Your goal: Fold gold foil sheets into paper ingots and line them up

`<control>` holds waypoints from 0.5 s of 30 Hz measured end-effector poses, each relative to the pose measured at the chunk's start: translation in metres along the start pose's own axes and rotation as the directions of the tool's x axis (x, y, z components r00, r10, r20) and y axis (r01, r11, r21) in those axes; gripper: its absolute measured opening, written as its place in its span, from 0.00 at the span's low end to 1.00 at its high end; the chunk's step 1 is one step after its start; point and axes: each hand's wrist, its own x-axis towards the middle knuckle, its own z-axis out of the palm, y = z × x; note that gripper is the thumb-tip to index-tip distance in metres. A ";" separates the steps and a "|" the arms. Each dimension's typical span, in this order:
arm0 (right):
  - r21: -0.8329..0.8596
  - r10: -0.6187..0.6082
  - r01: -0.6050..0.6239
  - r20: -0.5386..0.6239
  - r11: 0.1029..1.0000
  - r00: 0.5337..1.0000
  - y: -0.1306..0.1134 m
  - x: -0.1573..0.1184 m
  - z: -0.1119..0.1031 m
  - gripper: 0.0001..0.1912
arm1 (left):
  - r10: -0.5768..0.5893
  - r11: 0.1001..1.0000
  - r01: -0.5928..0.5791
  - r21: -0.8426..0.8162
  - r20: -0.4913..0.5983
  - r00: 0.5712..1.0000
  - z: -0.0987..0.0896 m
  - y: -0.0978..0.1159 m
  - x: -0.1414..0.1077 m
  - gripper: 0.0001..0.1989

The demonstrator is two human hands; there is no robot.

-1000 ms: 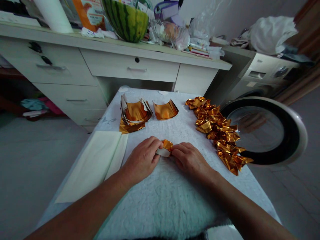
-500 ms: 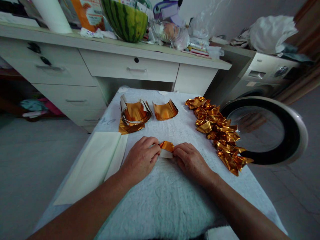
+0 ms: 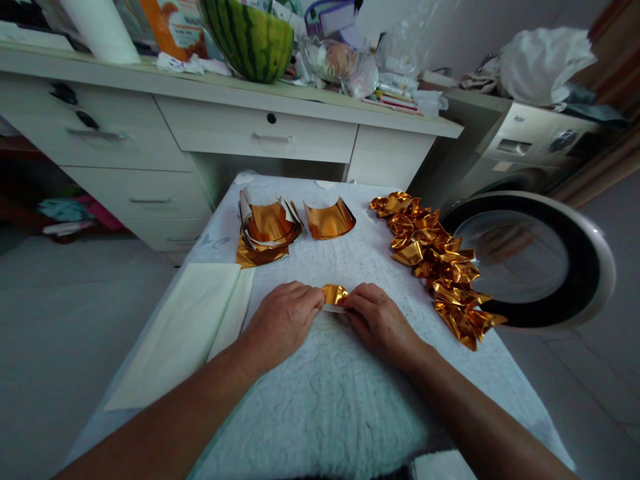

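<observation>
No legible writing anywhere; the orange carton [image 3: 175, 30] on the back desk [image 3: 240, 90] and the washer [image 3: 530, 143] panel carry print too blurred to read. Left hand [image 3: 280, 320] and right hand [image 3: 380, 320] meet at mid-bench, both grips pinched on a small gold foil piece [image 3: 334, 294] with a white underside, held low, at or just above the white cloth [image 3: 340, 400] covering the bench. Folded gold pieces [image 3: 435, 257] run in a line along the right edge, the nearest ones right at the drop-off beside the open washer door [image 3: 530, 260]. Far end: stack of curved foil sheets [image 3: 267, 227] and a single curved sheet [image 3: 330, 221] just beside it. Cream paper sheets [image 3: 185, 327] lie on the left side, overhanging the left edge. Bare cloth between hands and near edge, and between hands and the far foil. Watermelon [image 3: 250, 37] sits on the desk behind.
</observation>
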 end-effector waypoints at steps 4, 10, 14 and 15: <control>0.078 0.047 -0.048 0.014 0.996 0.999 0.002 0.000 0.000 0.07 | -0.030 0.999 0.029 0.027 0.029 0.999 0.000 0.002 0.001 0.06; 0.104 0.134 -0.139 0.053 0.985 0.990 0.003 0.003 -0.001 0.07 | -0.129 0.988 0.128 -0.084 -0.006 0.992 0.002 0.003 0.001 0.06; 0.070 0.215 -0.222 0.094 0.973 0.972 0.002 0.010 -0.003 0.07 | -0.100 0.992 0.100 -0.074 0.008 0.995 0.002 0.001 0.002 0.03; 0.052 0.231 -0.238 0.114 0.970 0.966 0.001 0.012 -0.004 0.08 | -0.103 0.993 0.104 -0.061 0.012 0.995 0.002 0.001 0.003 0.03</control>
